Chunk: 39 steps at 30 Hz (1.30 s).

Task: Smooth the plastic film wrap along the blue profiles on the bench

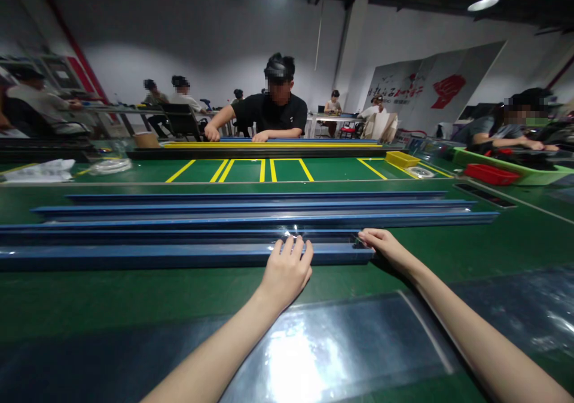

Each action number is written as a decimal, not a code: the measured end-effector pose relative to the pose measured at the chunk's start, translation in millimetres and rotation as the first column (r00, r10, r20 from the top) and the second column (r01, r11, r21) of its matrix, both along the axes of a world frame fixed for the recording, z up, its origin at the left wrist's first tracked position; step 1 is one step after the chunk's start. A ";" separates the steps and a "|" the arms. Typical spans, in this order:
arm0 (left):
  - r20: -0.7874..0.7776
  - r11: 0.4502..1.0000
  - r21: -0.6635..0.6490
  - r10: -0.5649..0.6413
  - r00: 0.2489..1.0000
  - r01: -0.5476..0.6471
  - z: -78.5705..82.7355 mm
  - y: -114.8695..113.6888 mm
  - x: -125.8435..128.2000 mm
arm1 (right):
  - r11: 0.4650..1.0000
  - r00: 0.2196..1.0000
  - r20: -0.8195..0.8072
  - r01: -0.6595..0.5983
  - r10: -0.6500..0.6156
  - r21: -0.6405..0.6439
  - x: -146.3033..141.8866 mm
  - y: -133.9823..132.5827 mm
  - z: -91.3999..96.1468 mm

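Note:
Several long blue channel rails lie side by side across the green table [112, 298]. The nearest blue rail [156, 255] ends at about the table's middle right. My left hand [287, 271] rests on this rail, its fingers bent over the near wall into the channel. My right hand [381, 244] is at the rail's right end, fingers curled around the end and touching it. A thin clear film seems to glint on the rail between my hands. The other blue rails [269, 208] lie just behind, untouched.
A clear plastic sheet [341, 349] lies on the table under my forearms. Across the table a person in black leans on yellow and blue rails [269, 144]. A yellow bin [402, 159], a red tray [491, 174] and other seated people are at the right and back.

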<state>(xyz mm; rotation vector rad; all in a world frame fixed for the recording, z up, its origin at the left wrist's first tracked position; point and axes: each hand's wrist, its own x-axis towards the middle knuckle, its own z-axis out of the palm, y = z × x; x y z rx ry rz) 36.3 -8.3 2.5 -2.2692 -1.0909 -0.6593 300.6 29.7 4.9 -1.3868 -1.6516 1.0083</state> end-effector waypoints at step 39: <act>-0.026 0.999 0.041 0.023 0.999 -0.022 -2.4 0.9 0.2 | 0.998 0.999 0.004 0.054 -0.054 0.015 4.6 1.3 -1.8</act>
